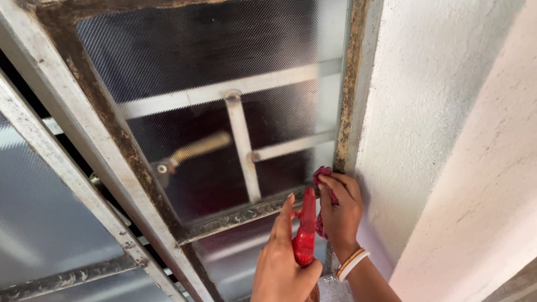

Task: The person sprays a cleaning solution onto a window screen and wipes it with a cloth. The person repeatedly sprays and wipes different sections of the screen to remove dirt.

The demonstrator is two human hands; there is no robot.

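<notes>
red cloth (323, 180) is bunched in the right hand (341, 210), pressed into the lower right corner of the frosted window pane (224, 112); the left hand (285, 263) grips a red spray bottle (305, 235) just beside it. wiping looks underway; next, work along the grimy frame (240, 215).

Window pane (184, 67): textured, finely dimpled glass, slight sheen. Window frame (112, 140): painted metal, matt, grimy, rust-flecked at the edges. Spray bottle (305, 235): glossy red plastic. Cloth (324, 184): soft reddish fabric, crumpled. Wall (425, 112): rough white plaster, matt. Bangles (351, 263): smooth, shiny.
</notes>
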